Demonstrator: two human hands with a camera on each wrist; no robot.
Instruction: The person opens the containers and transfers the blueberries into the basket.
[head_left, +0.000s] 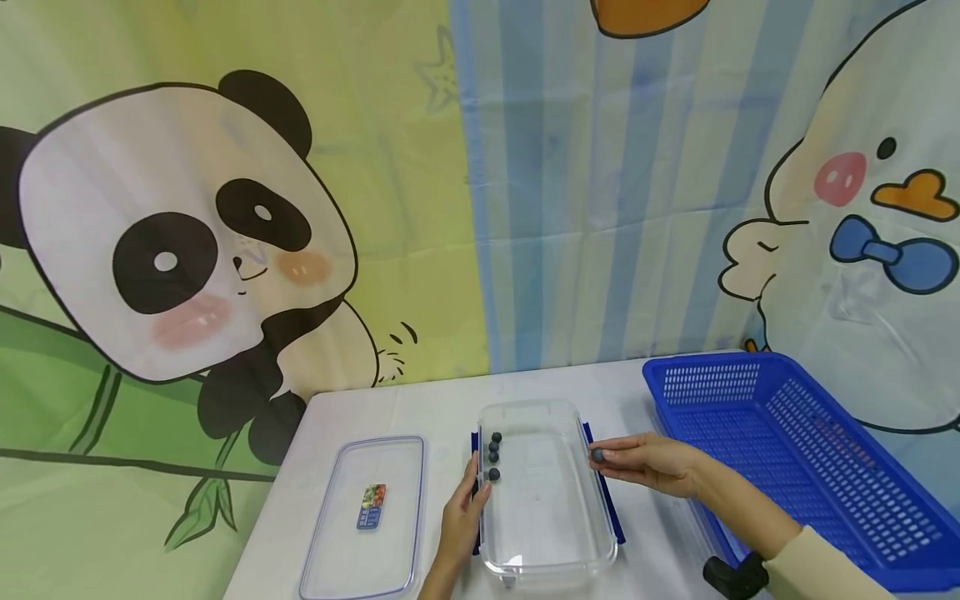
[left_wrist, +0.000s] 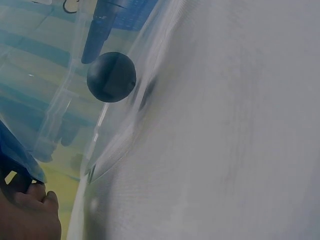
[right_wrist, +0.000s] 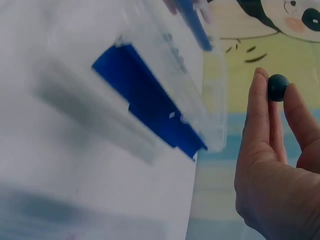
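Note:
A clear plastic container [head_left: 551, 533] with dark blue side latches stands on the table. Several small dark blue balls [head_left: 493, 474], resembling blueberries, sit in a row along its left wall. My left hand [head_left: 459, 521] holds that left side near the latch [left_wrist: 17, 152]; part of its grip is hidden. Through the container wall, one dark ball [left_wrist: 111, 77] appears large in the left wrist view. Over the container's right edge, my right hand [head_left: 660, 465] pinches another small dark blue ball [right_wrist: 278, 88] between thumb and fingertips. The right latch [right_wrist: 150, 100] hangs folded outward.
A clear lid [head_left: 397, 554] with a fruit-picture label [head_left: 371, 507] lies left of the container. On the right stands a large blue perforated basket [head_left: 780, 483]. A white cloth covers the table [head_left: 450, 400], and a printed curtain [head_left: 420, 208] hangs behind it.

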